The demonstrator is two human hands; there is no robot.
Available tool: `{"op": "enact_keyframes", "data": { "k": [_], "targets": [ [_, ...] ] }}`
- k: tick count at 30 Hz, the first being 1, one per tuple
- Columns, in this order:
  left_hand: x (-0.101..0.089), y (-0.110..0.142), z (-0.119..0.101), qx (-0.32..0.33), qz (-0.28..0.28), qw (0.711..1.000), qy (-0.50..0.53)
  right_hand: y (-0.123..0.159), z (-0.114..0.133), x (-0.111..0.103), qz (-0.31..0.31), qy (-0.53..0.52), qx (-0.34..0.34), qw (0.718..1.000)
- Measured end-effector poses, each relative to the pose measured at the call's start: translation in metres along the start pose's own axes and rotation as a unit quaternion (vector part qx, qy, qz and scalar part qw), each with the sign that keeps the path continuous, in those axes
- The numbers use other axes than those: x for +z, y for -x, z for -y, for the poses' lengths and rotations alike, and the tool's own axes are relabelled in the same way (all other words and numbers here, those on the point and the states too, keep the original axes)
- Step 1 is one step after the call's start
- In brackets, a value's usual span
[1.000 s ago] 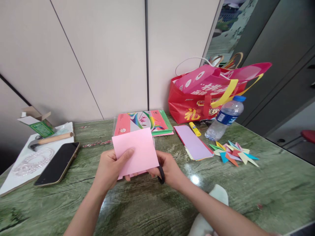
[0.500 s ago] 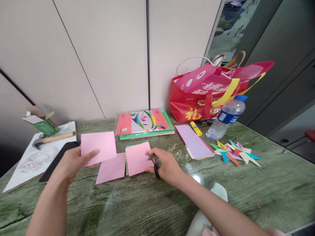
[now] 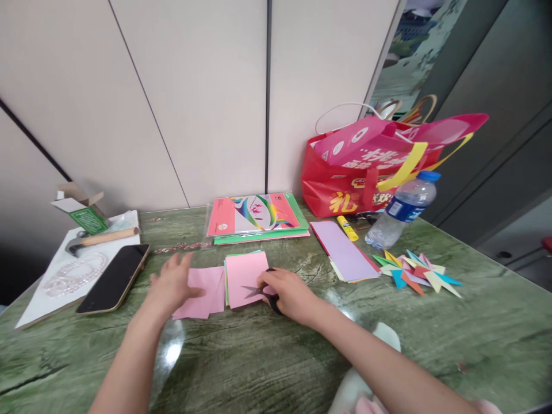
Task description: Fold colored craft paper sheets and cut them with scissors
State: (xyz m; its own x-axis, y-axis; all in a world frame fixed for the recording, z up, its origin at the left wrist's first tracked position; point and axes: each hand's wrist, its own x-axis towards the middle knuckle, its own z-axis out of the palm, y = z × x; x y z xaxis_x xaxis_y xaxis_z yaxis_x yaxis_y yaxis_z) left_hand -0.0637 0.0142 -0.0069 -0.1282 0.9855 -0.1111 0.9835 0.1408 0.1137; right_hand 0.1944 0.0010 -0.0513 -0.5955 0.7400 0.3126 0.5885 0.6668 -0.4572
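My left hand (image 3: 173,286) has its fingers apart over the left edge of two overlapping pink paper squares (image 3: 206,292) on the table. It holds nothing; whether it touches the paper I cannot tell. Just right of these lies a stack of paper squares (image 3: 248,270), pink on top with green and yellow edges showing. My right hand (image 3: 287,292) is closed around the black handles of a pair of scissors (image 3: 253,291). The blades point left across the pink top sheet, slightly parted.
Behind lie packs of coloured paper (image 3: 254,215). To the right are purple paper strips (image 3: 345,250), a glue stick (image 3: 347,228), folded paper pieces (image 3: 416,270), a water bottle (image 3: 403,210) and a red bag (image 3: 340,172). A phone (image 3: 114,280) and a hammer (image 3: 106,237) are at left.
My left hand has laid its pink square onto the other pink sheet and let go. The scissors in my right hand have turned, their blades now pointing left over the stack.
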Motion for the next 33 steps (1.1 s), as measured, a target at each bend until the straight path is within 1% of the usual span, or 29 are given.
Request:
{"op": "enact_keyframes", "data": {
  "k": [2,3,5,6,8,12,17,22,24,26,30,33],
  "targets": [
    [0.008,0.002,-0.011,0.055,0.068,0.996,-0.014,0.0,0.002,-0.001,-0.009,-0.007,0.015,1.0],
    [0.012,0.003,-0.016,0.062,0.102,0.993,-0.026,0.0,0.003,-0.002,-0.016,-0.01,0.024,1.0],
    [0.018,0.004,-0.019,0.06,0.131,0.989,-0.034,0.0,0.004,-0.003,-0.03,-0.016,0.044,0.998],
    [0.02,0.004,-0.019,0.056,0.136,0.988,-0.037,0.0,0.004,-0.004,-0.038,-0.022,0.053,0.998],
    [0.02,0.003,-0.017,0.05,0.138,0.989,-0.038,0.0,0.005,-0.004,-0.055,-0.042,0.066,0.995],
    [0.014,0.004,-0.014,0.052,0.134,0.989,-0.02,0.0,0.004,-0.004,-0.092,-0.075,0.085,0.989],
    [0.011,0.005,-0.018,0.043,0.104,0.99,0.082,-0.001,0.002,-0.002,-0.121,-0.108,0.102,0.981],
    [0.009,0.004,-0.029,0.057,0.054,0.982,0.171,-0.003,0.002,-0.002,-0.11,-0.176,0.128,0.97],
    [0.01,0.004,-0.038,0.051,0.049,0.972,0.225,-0.003,0.001,-0.002,-0.105,-0.195,0.136,0.966],
    [0.014,0.004,-0.047,0.039,0.064,0.955,0.287,-0.004,-0.001,-0.002,-0.107,-0.201,0.148,0.963],
    [0.021,0.008,-0.06,0.018,0.093,0.91,0.404,-0.003,-0.01,-0.005,-0.1,-0.198,0.174,0.959],
    [0.02,0.013,-0.067,0.013,0.1,0.88,0.465,-0.003,-0.019,-0.011,-0.087,-0.187,0.19,0.96]
  ]
}}
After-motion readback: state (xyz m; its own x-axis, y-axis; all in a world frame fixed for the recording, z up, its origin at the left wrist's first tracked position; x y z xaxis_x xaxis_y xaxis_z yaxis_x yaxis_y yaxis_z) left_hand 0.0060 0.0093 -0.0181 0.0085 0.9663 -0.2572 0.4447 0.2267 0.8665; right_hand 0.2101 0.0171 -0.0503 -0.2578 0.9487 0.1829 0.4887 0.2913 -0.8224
